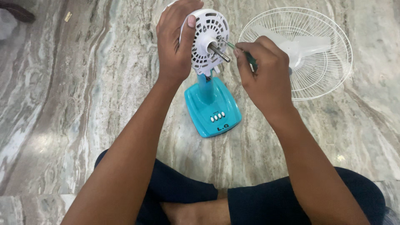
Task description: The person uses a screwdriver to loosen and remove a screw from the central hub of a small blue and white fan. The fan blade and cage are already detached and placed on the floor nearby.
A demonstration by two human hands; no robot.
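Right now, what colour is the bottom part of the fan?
The fan base is bright turquoise blue with small white buttons, seen in the head view.

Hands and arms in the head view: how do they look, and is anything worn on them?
Both arms are bare up to the frame edge: no sleeves, gloves, watch or rings visible. The left hand shows a short, plain thumbnail. The right hand shows its back and knuckles.

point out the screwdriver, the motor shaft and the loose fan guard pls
screwdriver (251, 61): head view, on the green handle showing by the right hand's fingers.
motor shaft (219, 53): head view, mid-length of the bare metal rod.
fan guard (329, 29): head view, on the white wire grille's upper right.
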